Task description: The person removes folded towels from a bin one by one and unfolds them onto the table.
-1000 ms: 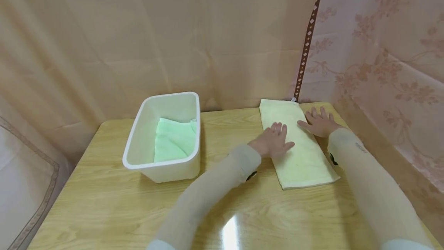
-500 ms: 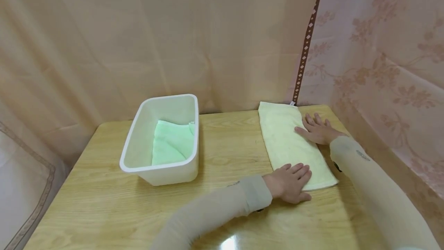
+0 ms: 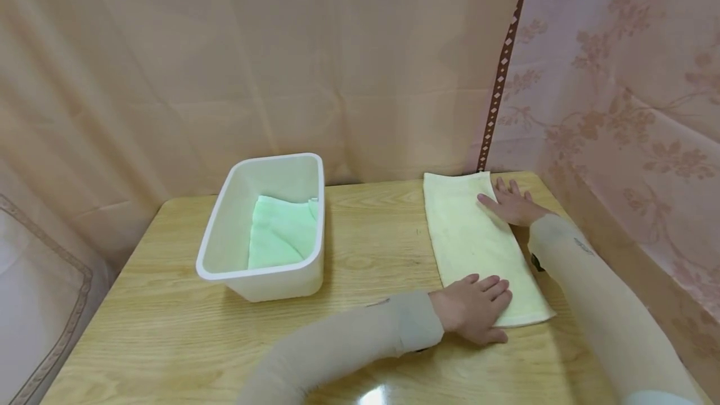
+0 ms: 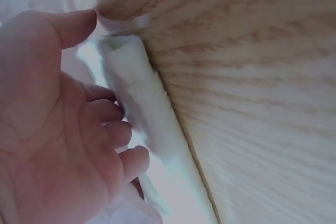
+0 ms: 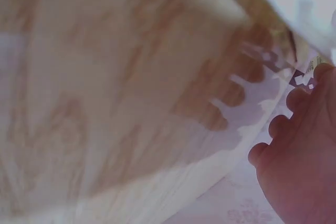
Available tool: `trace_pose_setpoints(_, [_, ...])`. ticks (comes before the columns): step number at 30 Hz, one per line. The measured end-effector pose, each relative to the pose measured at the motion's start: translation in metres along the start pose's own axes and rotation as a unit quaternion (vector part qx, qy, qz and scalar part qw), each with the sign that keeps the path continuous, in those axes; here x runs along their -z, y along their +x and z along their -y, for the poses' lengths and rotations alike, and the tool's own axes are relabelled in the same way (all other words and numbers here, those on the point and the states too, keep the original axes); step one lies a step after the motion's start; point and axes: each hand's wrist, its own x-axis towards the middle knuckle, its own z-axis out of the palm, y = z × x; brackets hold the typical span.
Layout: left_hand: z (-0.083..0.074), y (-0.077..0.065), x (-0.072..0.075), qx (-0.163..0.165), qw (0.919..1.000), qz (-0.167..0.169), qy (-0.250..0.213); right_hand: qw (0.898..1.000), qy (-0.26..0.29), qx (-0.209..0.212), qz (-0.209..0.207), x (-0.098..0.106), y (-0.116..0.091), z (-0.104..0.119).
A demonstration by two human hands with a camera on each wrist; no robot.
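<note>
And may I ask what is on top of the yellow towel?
In the head view, the left hand covers one near corner of the yellow towel; the right hand overlaps its right edge. Anything underneath is hidden.

Yellow towel (image 3: pixel 469 239) of soft, matt cloth lies by the far right corner of the desk (image 3: pixel 371 236) — itself glossy, wood-grained | Smooth plastic tub (image 3: pixel 281 284) stands toward the far edge, matt green cloth (image 3: pixel 281 236) inside | Fabric curtain (image 3: pixel 281 49), faintly sheened, hangs behind

White glare spots the table (image 3: pixel 185 330); wrist views blur.
</note>
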Motion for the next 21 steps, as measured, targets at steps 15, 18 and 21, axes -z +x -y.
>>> trace_pose_setpoints(15, [-0.012,0.032,0.005,0.036,0.9993,-0.012,0.002,0.999,-0.015,0.030,-0.011,0.008,0.000,0.017])
trace_pose_setpoints(18, [-0.013,0.033,0.007,0.038,0.9993,-0.006,-0.005,1.000,-0.016,0.023,-0.009,0.009,0.000,0.016])
trace_pose_setpoints(21, [-0.011,0.033,0.008,0.036,0.9993,-0.006,-0.006,1.000,-0.021,0.015,-0.014,0.010,0.000,0.013])
